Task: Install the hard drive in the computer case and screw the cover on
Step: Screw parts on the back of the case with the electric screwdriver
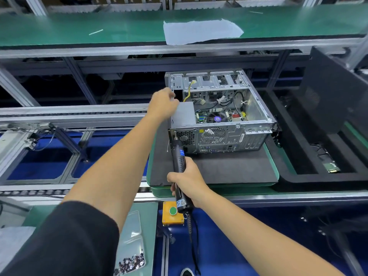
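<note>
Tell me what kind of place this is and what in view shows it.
Most likely a computer assembly line in a factory. An open computer case sits on a padded pallet beside a roller conveyor track, the right hand grips a corded electric screwdriver, and a tray of screws lies near.

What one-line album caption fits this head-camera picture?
Right hand grips an electric screwdriver at the open computer case; left hand reaches its top edge.
</note>
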`<state>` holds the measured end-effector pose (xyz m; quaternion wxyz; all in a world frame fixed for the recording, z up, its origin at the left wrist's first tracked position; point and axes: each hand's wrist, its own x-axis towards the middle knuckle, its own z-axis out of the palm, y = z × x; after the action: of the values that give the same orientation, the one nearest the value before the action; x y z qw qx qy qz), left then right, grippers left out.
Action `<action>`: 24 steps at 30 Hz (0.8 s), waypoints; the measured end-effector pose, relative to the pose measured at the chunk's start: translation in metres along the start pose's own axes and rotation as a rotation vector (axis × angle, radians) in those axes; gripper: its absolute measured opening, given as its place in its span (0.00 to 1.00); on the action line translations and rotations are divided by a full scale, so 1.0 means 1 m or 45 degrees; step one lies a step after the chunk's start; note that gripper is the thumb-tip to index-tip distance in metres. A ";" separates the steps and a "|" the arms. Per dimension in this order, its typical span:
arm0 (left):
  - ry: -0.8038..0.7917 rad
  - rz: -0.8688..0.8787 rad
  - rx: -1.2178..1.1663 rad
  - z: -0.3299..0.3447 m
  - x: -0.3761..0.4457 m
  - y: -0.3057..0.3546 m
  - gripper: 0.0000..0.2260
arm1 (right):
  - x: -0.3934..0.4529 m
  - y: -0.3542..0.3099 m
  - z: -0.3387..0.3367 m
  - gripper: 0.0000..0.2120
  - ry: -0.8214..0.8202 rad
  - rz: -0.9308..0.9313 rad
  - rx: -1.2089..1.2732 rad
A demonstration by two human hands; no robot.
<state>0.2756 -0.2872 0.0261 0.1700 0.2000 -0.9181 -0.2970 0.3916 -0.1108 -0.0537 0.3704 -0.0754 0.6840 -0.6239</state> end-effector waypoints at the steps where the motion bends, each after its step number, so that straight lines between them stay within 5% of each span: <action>1: -0.110 0.043 0.113 0.008 0.008 0.003 0.15 | 0.000 0.000 0.000 0.19 0.002 -0.001 -0.003; 4: -0.289 0.145 0.402 0.035 0.020 0.007 0.18 | -0.001 -0.003 -0.001 0.18 -0.002 0.002 0.003; 10: -0.321 0.185 0.560 0.064 0.029 -0.007 0.19 | 0.000 -0.005 0.000 0.19 0.022 0.020 -0.016; 18: -0.142 0.266 0.429 0.067 0.033 -0.022 0.11 | 0.001 -0.005 0.001 0.18 0.039 0.024 -0.052; 24: -0.133 0.289 0.406 0.068 0.035 -0.023 0.17 | 0.001 -0.006 0.003 0.18 0.042 0.030 -0.070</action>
<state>0.2220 -0.2880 -0.0331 0.1205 0.1040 -0.9777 -0.1369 0.3901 -0.1149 -0.0481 0.3641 -0.0673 0.7077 -0.6017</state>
